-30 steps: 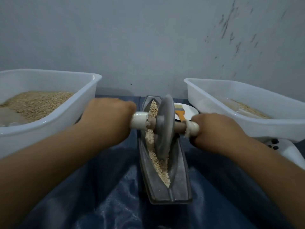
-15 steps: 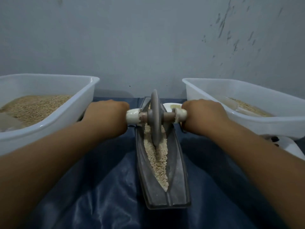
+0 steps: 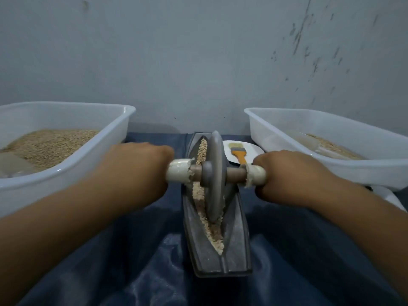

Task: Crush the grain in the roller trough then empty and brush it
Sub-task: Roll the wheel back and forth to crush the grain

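Comparing with half a second ago: roller wheel (image 3: 214, 175) has come back toward the near part of the trough (image 3: 237, 219); it stood further toward the far end before, and the brush was hidden behind the right hand then.
Wheel tilt: top leans right now, was close to upright.
Left hand (image 3: 134, 171): fingers curled round the left cream handle end (image 3: 177, 172), fist clamped.
Right hand (image 3: 284, 173): curled round the right cream handle end (image 3: 256, 176), clamped.
Wheel vs hands: on the axle between both fists, rim down in the trough groove.
Grain (image 3: 202, 195): lies along the groove, mostly left of the wheel; whole kernels at the far end, paler crushed bits at the near end.
Trough: dark grey, boat-shaped, lengthwise on the blue cloth (image 3: 132, 261) over the table.
Left tub (image 3: 66, 164): white, holds grain, beside left forearm.
Right tub (image 3: 320, 133): white, some grain, a clear scoop inside, blurred.
Brush (image 3: 238, 152): orange handle, on a white plate (image 3: 254, 149) beyond the right hand.
Blocking: wheel hides part of the groove.
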Tool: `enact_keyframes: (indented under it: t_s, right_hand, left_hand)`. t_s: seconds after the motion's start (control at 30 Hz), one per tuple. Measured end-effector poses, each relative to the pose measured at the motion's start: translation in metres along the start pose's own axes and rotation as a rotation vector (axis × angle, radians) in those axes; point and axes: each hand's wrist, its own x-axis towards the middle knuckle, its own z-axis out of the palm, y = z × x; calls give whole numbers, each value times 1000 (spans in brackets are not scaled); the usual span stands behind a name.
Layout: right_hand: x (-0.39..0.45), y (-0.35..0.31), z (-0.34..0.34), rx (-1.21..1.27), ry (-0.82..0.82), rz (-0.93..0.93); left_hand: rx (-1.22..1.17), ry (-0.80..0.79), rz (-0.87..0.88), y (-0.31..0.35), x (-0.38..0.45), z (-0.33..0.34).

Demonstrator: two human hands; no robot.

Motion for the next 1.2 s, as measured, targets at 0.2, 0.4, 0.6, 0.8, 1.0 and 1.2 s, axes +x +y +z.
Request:
enact_keyframes:
  t_s: [0.2,0.4,0.6,0.8,1.0,1.2]
  right_hand:
    - [-54,-4,-37,-119,67,-32]
    - [23,-4,7,-73,101,40]
    - [98,7,28,-58,349,78]
    - [66,5,25,-36,201,77]
    - [-23,2,-15,-18,7,-33]
    - [-38,-3,-22,-56,30,7]
  left_hand:
    - [-17,-228,-97,-14,-28,-11]
    - [-48,-112,-102,-4,8,10]
    - [-72,33,-110,-9,75,42]
    - [-36,-32,-72,-2,50,23]
    - [27,-86,-49,4,-16,-24]
    - [-53,-168,-38,2,-23,-30]
